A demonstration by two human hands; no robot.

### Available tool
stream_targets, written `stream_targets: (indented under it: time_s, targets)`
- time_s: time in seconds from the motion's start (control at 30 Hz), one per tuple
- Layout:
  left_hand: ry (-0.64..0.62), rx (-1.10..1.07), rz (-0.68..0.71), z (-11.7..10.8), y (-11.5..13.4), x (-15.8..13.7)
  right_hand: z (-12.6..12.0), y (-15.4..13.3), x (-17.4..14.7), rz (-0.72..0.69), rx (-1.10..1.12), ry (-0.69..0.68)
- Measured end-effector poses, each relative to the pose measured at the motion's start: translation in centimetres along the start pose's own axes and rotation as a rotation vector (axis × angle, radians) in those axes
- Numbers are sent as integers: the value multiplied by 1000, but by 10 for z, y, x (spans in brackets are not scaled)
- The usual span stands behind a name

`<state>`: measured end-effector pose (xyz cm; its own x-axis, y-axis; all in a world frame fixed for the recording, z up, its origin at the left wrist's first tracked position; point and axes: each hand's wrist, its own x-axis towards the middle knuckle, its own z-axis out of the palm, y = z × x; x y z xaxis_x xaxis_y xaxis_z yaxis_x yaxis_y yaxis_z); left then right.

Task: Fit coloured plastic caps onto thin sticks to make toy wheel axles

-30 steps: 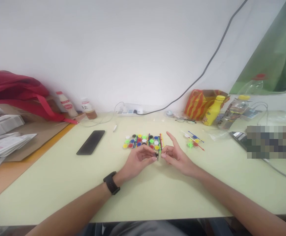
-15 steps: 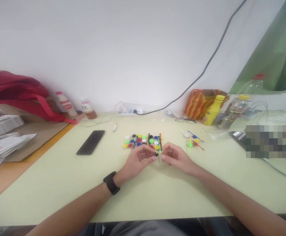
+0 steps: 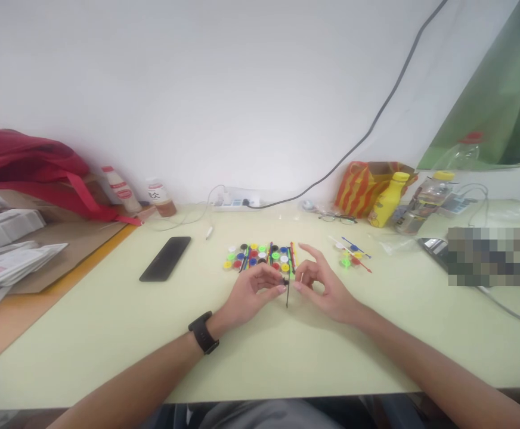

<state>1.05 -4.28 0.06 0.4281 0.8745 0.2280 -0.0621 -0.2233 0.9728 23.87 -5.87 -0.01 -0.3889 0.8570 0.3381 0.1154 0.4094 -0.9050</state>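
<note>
Between the thumb and fingertips of my left hand (image 3: 257, 291) is a small black spinner (image 3: 287, 295), its thin arrow pointing down toward me. Close to its right side is my right hand (image 3: 325, 289), with the index finger stretched out, the other fingers curled and nothing visible in its grasp. Just beyond both hands lie rows of coloured discs (image 3: 253, 254), partly covered by my left hand, with coloured arrow sticks (image 3: 291, 253) between them. Off to the right rests a small group of discs with arrows (image 3: 353, 255) on them.
A black phone (image 3: 165, 259) lies left on the table (image 3: 224, 369). Along the wall stand bottles (image 3: 159, 196), a power strip (image 3: 237, 202), glasses (image 3: 338, 218), a striped bag (image 3: 358, 189) and a yellow bottle (image 3: 387, 201). Papers (image 3: 14, 262) and a red bag (image 3: 27, 161) are far left.
The black arrow has swung and now shows longer, pointing toward me. My right index finger has stretched out and away from it; my left hand stays in place.
</note>
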Motion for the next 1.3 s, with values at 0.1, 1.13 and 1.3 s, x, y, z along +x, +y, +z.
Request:
stream_targets:
  time_s: [0.1,1.13,1.3]
  targets:
    - [8,11,-7,-1,0,0,0,2,-1,-20,5,72]
    - [23,-327,-200,-9,-1,5,-24,-10,8,135,-45,6]
    - [26,-339,-205,-8,2,4,-23,-7,8,116,-107,-4]
